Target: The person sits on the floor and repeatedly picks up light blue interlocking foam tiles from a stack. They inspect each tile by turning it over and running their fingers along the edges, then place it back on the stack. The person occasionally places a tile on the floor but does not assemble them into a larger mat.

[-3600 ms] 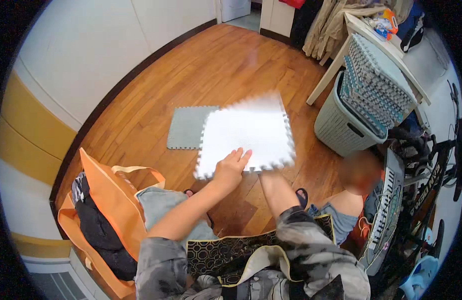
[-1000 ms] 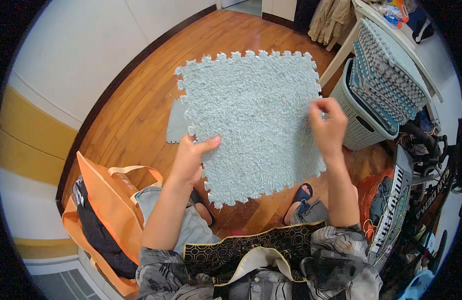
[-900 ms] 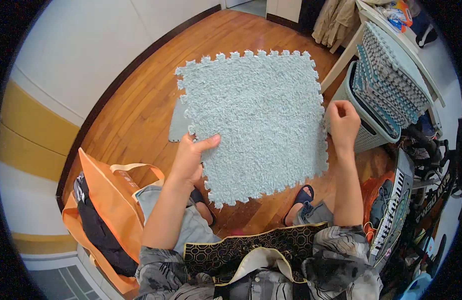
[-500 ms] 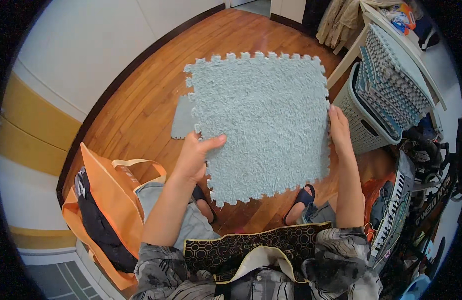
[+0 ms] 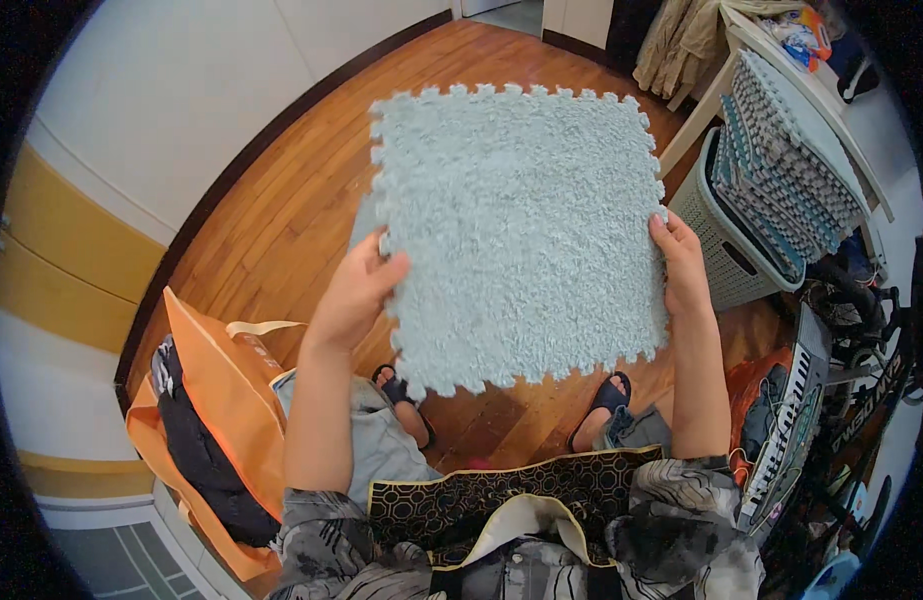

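Observation:
A square, pale blue-green fluffy foam mat tile with toothed puzzle edges is held up in front of me, pile side facing me. My left hand grips its left edge, thumb over the near face and fingers partly hidden behind. At the right edge, my right hand is closed on the tile, with its thumb by the rim. Behind the held tile, a sliver of another pale tile shows on the wooden floor; most of it is hidden.
On the right stands a grey-green plastic basket packed with stacked mat tiles, beside a white table. A keyboard and a bicycle are nearer. An orange bag with dark cloth sits at left.
The held tile has risen slightly away from me and turned a little. My left hand has shifted left along with its edge. More of the floor tile is covered.

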`<state>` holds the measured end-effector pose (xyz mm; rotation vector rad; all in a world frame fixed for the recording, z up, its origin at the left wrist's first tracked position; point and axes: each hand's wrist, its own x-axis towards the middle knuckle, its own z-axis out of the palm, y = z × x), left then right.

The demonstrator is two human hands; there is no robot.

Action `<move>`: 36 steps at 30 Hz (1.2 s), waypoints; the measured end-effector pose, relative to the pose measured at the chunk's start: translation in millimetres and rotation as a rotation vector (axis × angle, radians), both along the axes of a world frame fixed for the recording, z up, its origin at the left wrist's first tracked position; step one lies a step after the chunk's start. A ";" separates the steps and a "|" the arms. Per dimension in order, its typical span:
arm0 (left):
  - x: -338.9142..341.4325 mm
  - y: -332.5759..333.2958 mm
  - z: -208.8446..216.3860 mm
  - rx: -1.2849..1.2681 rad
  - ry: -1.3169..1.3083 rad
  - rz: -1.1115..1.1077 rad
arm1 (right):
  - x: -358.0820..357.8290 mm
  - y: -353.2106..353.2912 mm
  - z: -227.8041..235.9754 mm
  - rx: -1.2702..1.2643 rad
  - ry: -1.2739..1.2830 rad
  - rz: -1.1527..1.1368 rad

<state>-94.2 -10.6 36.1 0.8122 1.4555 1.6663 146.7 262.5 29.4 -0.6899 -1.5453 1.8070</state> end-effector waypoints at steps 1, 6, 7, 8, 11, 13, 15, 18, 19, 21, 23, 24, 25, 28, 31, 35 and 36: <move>-0.1 -1.1 0.8 0.038 -0.129 -0.014 | -0.7 0.8 -0.8 0.000 0.006 -0.021; 14.5 -0.2 -8.1 0.053 -0.625 0.003 | -1.8 0.7 1.6 0.032 0.021 -0.083; 18.1 2.0 -8.9 0.008 -0.683 0.031 | -2.1 0.8 1.7 0.040 0.033 -0.081; 21.6 4.4 -9.1 0.014 -0.622 -0.014 | -1.7 0.5 2.9 0.047 0.043 -0.084; 29.6 9.4 -5.5 0.004 -0.486 -0.091 | -12.3 -20.4 12.6 0.639 -0.132 -0.477; 36.4 10.5 2.1 -0.042 -0.461 -0.072 | -16.9 -40.1 26.1 1.124 -0.251 -0.677; 42.2 16.3 3.4 -0.034 -0.414 -0.099 | -15.5 -52.1 22.4 1.270 -0.181 -0.359; 48.6 21.2 5.1 -0.031 -0.374 -0.118 | -23.8 -70.6 15.5 1.402 -0.172 -0.119; 49.6 21.6 5.4 -0.032 -0.366 -0.120 | -26.9 -74.5 13.1 1.435 -0.185 -0.079; 52.2 23.6 5.2 -0.055 -0.366 -0.143 | -27.7 -74.5 9.6 1.492 -0.207 -0.077; 54.1 23.6 4.4 -0.070 -0.354 -0.151 | -29.4 -74.3 5.1 1.558 -0.223 -0.093; 54.8 23.1 3.3 -0.073 -0.342 -0.148 | -30.6 -74.6 2.4 1.596 -0.229 -0.110; 55.2 23.1 2.9 -0.077 -0.330 -0.145 | -31.5 -75.5 1.1 1.633 -0.235 -0.127; 57.1 22.6 7.8 -0.087 -0.340 -0.143 | -32.4 -82.8 -1.1 1.737 -0.357 -0.107; 56.2 23.4 8.3 -0.070 -0.376 -0.133 | -36.8 -80.8 -4.6 1.630 -0.331 -0.143; 45.3 22.7 5.2 -0.060 -0.444 -0.088 | -40.2 -71.3 -1.6 1.215 -0.142 -0.127; 43.7 22.9 4.6 -0.063 -0.447 -0.063 | -36.2 -67.6 -1.6 1.189 -0.135 -0.092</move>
